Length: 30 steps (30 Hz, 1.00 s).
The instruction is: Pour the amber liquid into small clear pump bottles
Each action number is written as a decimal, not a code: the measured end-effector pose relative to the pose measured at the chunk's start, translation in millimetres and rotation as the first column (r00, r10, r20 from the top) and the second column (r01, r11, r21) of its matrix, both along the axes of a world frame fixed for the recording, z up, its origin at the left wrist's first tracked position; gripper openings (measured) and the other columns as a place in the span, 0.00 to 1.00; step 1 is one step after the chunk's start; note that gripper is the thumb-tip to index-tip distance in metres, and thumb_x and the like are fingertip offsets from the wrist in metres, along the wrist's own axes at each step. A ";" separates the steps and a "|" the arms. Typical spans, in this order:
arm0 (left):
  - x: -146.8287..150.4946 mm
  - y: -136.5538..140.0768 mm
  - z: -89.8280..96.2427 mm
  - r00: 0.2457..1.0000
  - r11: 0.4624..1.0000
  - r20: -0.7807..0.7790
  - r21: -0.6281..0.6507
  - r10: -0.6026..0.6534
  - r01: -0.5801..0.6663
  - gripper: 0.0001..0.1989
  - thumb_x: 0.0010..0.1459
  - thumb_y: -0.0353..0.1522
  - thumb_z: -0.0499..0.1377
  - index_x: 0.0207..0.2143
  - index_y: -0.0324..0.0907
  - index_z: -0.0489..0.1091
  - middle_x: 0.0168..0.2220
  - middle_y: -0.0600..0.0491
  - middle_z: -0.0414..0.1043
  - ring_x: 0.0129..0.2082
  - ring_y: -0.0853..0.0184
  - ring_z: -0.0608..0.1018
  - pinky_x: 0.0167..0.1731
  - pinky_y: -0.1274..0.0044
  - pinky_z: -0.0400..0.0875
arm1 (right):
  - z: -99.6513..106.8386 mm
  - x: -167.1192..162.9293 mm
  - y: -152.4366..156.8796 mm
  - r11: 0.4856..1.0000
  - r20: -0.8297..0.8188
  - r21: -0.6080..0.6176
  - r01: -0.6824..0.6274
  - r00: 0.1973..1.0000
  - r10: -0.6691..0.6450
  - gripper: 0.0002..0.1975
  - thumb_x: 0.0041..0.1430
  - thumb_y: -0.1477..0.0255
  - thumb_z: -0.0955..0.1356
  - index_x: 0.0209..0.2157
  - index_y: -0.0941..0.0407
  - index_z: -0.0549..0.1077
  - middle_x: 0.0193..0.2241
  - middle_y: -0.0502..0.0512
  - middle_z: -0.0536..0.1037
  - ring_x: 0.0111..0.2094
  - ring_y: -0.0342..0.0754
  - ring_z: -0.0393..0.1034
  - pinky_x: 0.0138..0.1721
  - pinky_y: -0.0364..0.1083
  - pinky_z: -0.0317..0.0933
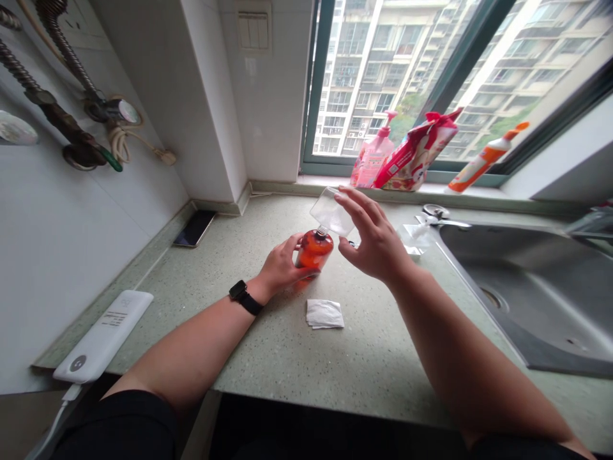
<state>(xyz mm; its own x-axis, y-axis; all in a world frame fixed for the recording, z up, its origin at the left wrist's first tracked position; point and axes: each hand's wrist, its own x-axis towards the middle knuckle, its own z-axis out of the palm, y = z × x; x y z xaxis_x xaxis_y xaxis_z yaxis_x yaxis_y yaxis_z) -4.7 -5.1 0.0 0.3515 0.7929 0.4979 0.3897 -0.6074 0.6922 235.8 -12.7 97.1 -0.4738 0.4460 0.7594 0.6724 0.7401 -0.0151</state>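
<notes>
My left hand (283,263) is closed around an amber-orange bottle (316,250) that stands on the counter with its narrow neck uncovered. Held in the fingers of my right hand (376,236) is a clear plastic container (330,211), tilted over the bottle's mouth. Its lower edge meets or almost meets the neck; I cannot tell if they touch, nor whether liquid is flowing. A folded white tissue (325,314) lies on the counter just in front of the bottle. Part of a small item behind my right hand is hidden.
To the right is a steel sink (479,300), with a clear bag (416,237) by its rim. A phone (195,228) and a white power bank (104,335) lie left. On the windowsill stand a pink pump bottle (372,158), a red bag (416,156) and an orange-white bottle (481,165).
</notes>
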 end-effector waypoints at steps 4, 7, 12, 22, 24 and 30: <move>-0.5 2.0 -2.3 1.000 1.000 0.000 0.019 -0.007 0.007 0.43 0.55 0.49 0.76 0.67 0.47 0.65 0.58 0.44 0.79 0.55 0.52 0.83 0.57 0.60 0.78 | 2.7 1.6 -0.6 1.000 0.035 -0.017 0.007 0.999 -0.007 0.52 0.59 0.82 0.69 0.79 0.42 0.47 0.75 0.59 0.64 0.72 0.67 0.64 0.71 0.70 0.64; -0.6 2.7 -3.1 1.000 0.999 0.004 0.032 -0.011 0.011 0.43 0.55 0.49 0.76 0.67 0.47 0.64 0.58 0.44 0.79 0.55 0.52 0.83 0.57 0.60 0.77 | 7.2 2.2 -0.5 1.000 0.071 -0.022 -0.002 0.997 0.004 0.52 0.60 0.82 0.69 0.79 0.42 0.47 0.74 0.59 0.64 0.72 0.67 0.64 0.70 0.70 0.65; -0.6 2.5 -2.5 1.000 0.999 0.007 0.036 -0.011 0.010 0.43 0.55 0.48 0.77 0.67 0.47 0.65 0.57 0.44 0.80 0.55 0.52 0.83 0.56 0.60 0.78 | 14.1 0.5 -0.5 1.000 0.123 -0.023 -0.009 0.992 0.011 0.53 0.60 0.82 0.69 0.80 0.42 0.45 0.74 0.60 0.65 0.71 0.68 0.65 0.70 0.70 0.65; -0.8 2.8 -3.5 1.000 0.999 0.015 0.035 -0.018 0.018 0.41 0.55 0.46 0.77 0.65 0.48 0.66 0.57 0.45 0.80 0.54 0.52 0.83 0.56 0.59 0.78 | 15.9 -1.2 -2.7 1.000 0.171 0.000 -0.007 0.985 0.007 0.53 0.61 0.83 0.69 0.80 0.44 0.45 0.74 0.62 0.65 0.70 0.68 0.65 0.69 0.70 0.66; -0.8 3.5 -3.9 1.000 0.999 0.016 0.034 -0.017 0.017 0.41 0.55 0.47 0.77 0.65 0.48 0.66 0.57 0.45 0.80 0.55 0.52 0.83 0.55 0.59 0.78 | 16.7 -1.8 -3.4 1.000 0.177 0.007 -0.012 0.984 0.011 0.53 0.61 0.83 0.69 0.80 0.44 0.45 0.73 0.62 0.66 0.70 0.67 0.66 0.69 0.70 0.66; -1.2 4.0 -3.3 1.000 0.999 0.019 0.027 -0.025 0.024 0.41 0.55 0.46 0.77 0.65 0.47 0.65 0.56 0.44 0.80 0.55 0.52 0.83 0.56 0.59 0.78 | 18.2 -3.2 -4.6 1.000 0.192 0.001 -0.012 0.981 0.011 0.53 0.60 0.84 0.69 0.80 0.44 0.45 0.74 0.62 0.65 0.70 0.68 0.66 0.69 0.70 0.65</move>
<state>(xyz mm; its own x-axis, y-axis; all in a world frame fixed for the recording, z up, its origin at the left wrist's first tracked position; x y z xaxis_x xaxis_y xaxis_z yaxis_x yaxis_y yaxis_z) -5.9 -1.1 -3.3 0.3608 0.7704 0.5257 0.3610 -0.6351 0.6829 232.6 -17.3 115.3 -0.6160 0.4379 0.6548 0.6540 0.7477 0.1153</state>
